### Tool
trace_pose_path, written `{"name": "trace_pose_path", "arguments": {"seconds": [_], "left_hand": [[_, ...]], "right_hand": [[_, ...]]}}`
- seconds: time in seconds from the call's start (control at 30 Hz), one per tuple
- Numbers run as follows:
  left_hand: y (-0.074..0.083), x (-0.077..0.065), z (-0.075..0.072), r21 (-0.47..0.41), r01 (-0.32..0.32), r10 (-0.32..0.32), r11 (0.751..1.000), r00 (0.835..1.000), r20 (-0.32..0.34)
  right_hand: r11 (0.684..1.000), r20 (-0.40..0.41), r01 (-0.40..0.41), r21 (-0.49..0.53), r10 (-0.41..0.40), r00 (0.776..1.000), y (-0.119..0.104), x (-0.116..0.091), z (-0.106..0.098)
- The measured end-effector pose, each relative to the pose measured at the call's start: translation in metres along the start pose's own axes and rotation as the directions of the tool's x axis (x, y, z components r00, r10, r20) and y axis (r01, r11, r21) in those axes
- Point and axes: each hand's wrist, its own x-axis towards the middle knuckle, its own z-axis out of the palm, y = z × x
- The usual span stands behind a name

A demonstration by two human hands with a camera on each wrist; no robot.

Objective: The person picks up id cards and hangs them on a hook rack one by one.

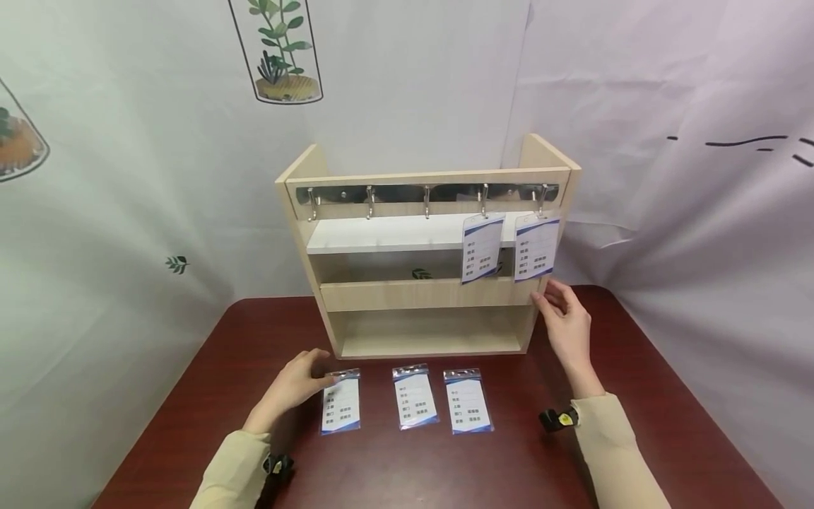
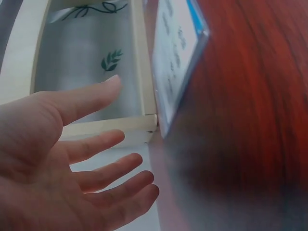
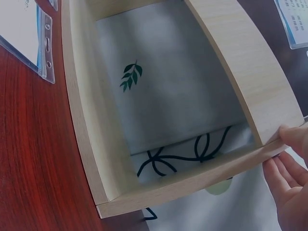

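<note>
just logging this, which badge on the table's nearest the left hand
The leftmost badge: the left hand is by its top edge; the middle badge and right badge lie farther off.

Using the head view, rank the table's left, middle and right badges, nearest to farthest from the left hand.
1. Left badge, beside the left hand.
2. Middle badge, between the other two.
3. Right badge, at the row's right end.
</note>
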Motion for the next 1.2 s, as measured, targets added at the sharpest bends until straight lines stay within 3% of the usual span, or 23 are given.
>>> {"name": "trace_pose_path", "arguments": {"seconds": [0.2,0.47,1.07,1.2], "left_hand": [[-0.003,0.003,0.006,0.029,0.013,-0.015,0.999,0.998,0.064],[-0.004,0.007,0.013,0.089,0.007,-0.013,0.996,0.997,0.072],[0.001,0.004,0.013,0.097,0.006,-0.013,0.995,0.997,0.079],[0.001,0.003,0.014,0.077,0.023,-0.029,0.997,0.997,0.076]], "right_hand": [[1.000,0.017,-0.005,0.019,0.004,1.000,-0.002,0.001,-0.001],[1.000,0.042,-0.008,0.004,0.008,0.999,-0.046,-0.009,-0.001],[1.000,0.039,-0.022,0.001,0.022,0.999,-0.043,-0.012,-0.005],[1.000,0.037,-0.006,0.003,0.006,0.999,-0.030,-0.007,-0.004]]}}
